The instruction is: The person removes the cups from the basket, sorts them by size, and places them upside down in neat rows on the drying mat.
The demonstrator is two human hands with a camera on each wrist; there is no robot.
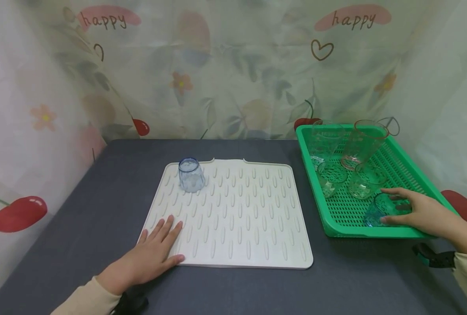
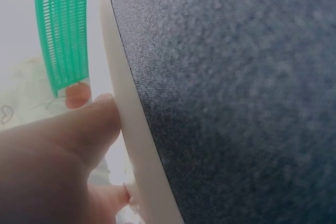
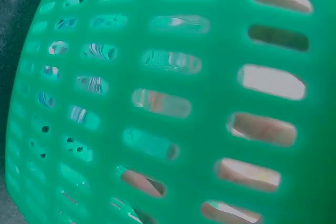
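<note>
My left hand (image 1: 148, 258) lies with spread fingers on the near-left corner of a white draining mat (image 1: 237, 210). In the left wrist view, its thumb (image 2: 100, 121) touches the mat's raised edge. My right hand (image 1: 426, 213) reaches into a green basket (image 1: 329, 232) and holds a small blue glass (image 1: 373, 214) at the near end, thumb on the near side and fingers at the far side. A pale blue tumbler (image 1: 191, 176) stands upside down on the mat's far-left corner. Basket wall covers most of the right wrist view, hiding the grip there.
Several clear glasses stand in the basket, among them a tall tumbler (image 1: 325, 142), a pink-tinted mug (image 1: 361, 146) and a short glass (image 1: 365, 181). A dark cloth (image 1: 257, 288) covers the table. Printed curtains (image 1: 237, 78) hang behind and at both sides.
</note>
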